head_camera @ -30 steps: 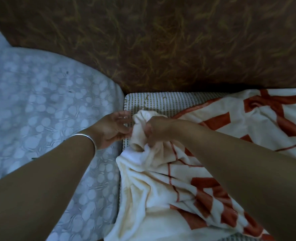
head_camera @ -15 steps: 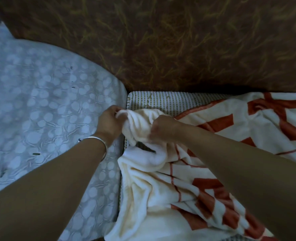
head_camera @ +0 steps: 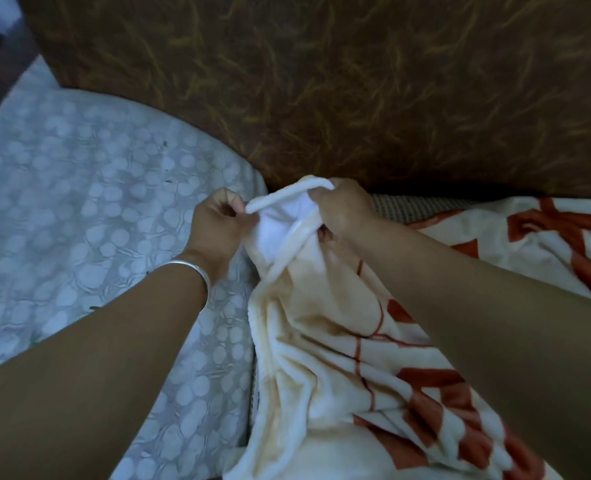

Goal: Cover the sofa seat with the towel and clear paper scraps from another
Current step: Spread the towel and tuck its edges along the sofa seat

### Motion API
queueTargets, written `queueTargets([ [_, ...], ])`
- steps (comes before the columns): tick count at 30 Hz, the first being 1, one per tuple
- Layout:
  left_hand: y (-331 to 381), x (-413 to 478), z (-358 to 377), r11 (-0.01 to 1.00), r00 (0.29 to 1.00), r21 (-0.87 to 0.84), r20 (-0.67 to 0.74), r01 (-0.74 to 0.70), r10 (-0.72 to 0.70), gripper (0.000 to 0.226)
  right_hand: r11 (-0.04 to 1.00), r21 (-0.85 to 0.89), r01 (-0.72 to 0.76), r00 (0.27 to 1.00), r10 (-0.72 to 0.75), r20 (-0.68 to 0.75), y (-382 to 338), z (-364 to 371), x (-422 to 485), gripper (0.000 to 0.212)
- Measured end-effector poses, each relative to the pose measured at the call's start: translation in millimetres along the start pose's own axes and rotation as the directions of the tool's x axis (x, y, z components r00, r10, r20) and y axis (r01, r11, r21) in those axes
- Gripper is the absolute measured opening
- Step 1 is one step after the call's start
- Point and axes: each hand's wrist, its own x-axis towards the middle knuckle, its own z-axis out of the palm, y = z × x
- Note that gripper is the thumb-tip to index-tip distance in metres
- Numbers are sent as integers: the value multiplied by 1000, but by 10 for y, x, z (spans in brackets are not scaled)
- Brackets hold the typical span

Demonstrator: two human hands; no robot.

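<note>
A cream towel (head_camera: 322,341) with orange-red shapes lies bunched over the right sofa seat (head_camera: 405,204), whose dotted weave shows only in a strip at the back. My left hand (head_camera: 214,226), a silver bangle on its wrist, pinches the towel's rolled edge at the back left corner. My right hand (head_camera: 342,209) grips the same edge a little to the right, lifted near the backrest. The hem stretches between both hands. A few tiny dark specks (head_camera: 165,144) lie on the left seat (head_camera: 79,209); I cannot tell whether they are paper.
The brown patterned sofa backrest (head_camera: 356,81) rises straight behind both seats. The left seat is covered in pale grey-blue fabric with round blotches. A narrow gap (head_camera: 252,375) runs between the two seats. A dark object sits at the top left corner.
Both hands have carried the towel's corner up and back toward the backrest. The hem is now pulled out straight between them, and the towel hides more of the dotted seat.
</note>
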Motion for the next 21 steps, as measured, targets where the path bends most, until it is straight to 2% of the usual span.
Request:
queueTargets([
  [2, 24, 22, -75, 987, 997, -147, 24, 70, -67, 47, 999, -34, 26, 1000, -26, 10, -65, 39, -10, 31],
  [4, 47, 85, -200, 978, 995, -182, 19, 101, -99, 56, 999, 17, 48, 999, -49, 20, -147, 128, -17, 30],
  [5, 43, 104, -256, 988, 998, -142, 12, 64, -63, 58, 997, 34, 75, 997, -75, -4, -194, 184, -16, 30],
  [6, 56, 109, -309, 1000, 999, -26, 36, -7, 8, 57, 994, 31, 105, 994, -104, -28, -259, 256, -21, 30],
  [8, 96, 96, -329, 990, 993, 142, 114, -19, 3, 36, 989, 13, 149, 987, -148, -62, -376, 385, -33, 30],
  [10, 73, 68, -376, 984, 996, 171, 78, -48, 35, 35, 983, -30, 180, 980, -182, -79, -475, 512, -62, 30],
  [13, 111, 51, -423, 994, 991, 51, 96, 92, -96, 29, 972, -95, 216, 976, -215, 27, -554, 728, -100, 32],
  [14, 118, 32, -446, 979, 972, -8, 124, 203, -200, 34, 974, -100, 206, 976, -197, 88, -567, 807, -104, 33],
  [16, 92, 20, -485, 955, 938, 1, 187, 297, -291, 40, 988, -56, 142, 974, -129, 187, -568, 903, -94, 33],
  [19, 38, -2, -509, 951, 939, 137, 170, 277, -298, 31, 991, 122, -47, 964, 13, 265, -476, 905, -23, 31],
  [21, -46, 21, -465, 951, 959, 200, 109, 237, -262, 17, 966, 192, -172, 939, 102, 329, -361, 866, 2, 25],
])
